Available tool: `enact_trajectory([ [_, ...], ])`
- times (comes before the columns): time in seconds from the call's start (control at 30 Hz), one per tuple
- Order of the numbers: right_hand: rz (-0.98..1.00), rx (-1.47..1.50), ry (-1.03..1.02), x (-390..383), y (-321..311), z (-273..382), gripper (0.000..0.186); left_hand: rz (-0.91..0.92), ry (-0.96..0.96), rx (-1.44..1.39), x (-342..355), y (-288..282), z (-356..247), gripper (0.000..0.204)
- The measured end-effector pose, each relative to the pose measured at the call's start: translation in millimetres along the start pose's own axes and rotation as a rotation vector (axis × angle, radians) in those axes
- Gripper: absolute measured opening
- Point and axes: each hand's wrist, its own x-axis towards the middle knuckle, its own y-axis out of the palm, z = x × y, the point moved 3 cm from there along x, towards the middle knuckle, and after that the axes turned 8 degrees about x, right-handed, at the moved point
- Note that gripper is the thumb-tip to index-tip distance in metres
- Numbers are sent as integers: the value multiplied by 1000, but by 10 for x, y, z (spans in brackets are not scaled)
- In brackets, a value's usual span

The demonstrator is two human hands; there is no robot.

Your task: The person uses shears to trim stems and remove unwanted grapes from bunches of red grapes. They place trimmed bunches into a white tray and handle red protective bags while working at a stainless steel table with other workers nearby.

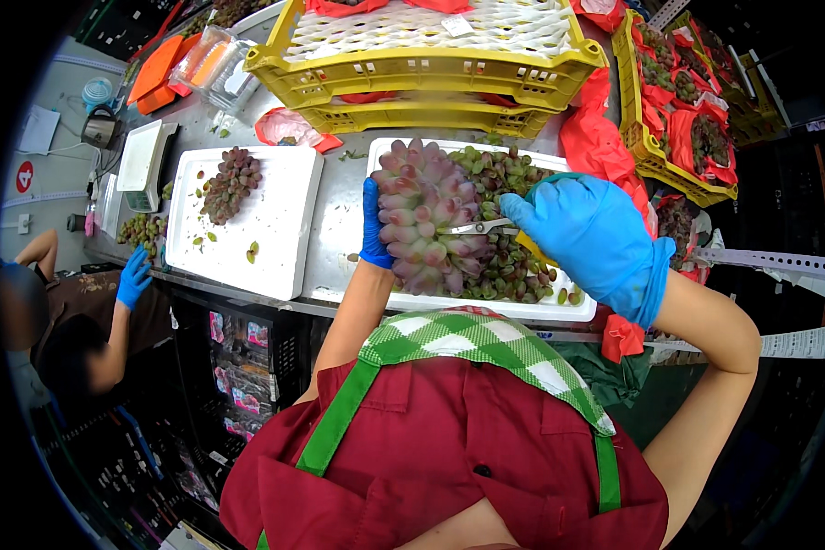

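A large bunch of pink-purple, long-berried grapes (422,215) is held up over a white foam tray (541,310). My left hand (374,229), in a blue glove, grips the bunch from its left side; most of its fingers are hidden behind the berries. My blue-gloved right hand (587,225) is closed round a pair of scissors (478,227), whose metal blades reach the right side of the bunch. Smaller green and brownish grapes (513,179) fill the tray beneath and to the right of the blades.
Yellow crates (431,78) are stacked behind the tray. To the left, another foam tray (289,220) bears a small dark grape bunch (232,186), beside a scale (145,160). Red wrapping (600,137) and a grape-filled crate (678,174) lie right. A co-worker's gloved hand (134,277) is far left.
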Motion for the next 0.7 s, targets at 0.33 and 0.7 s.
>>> enact_trajectory([
  [0.33,-87,372,331,-184,2,-235,48,-192,-21,163,-23,54,30,42],
  [0.7,97,549,421,-292,164,-84,37,-218,50,64,-38,68,1,52],
])
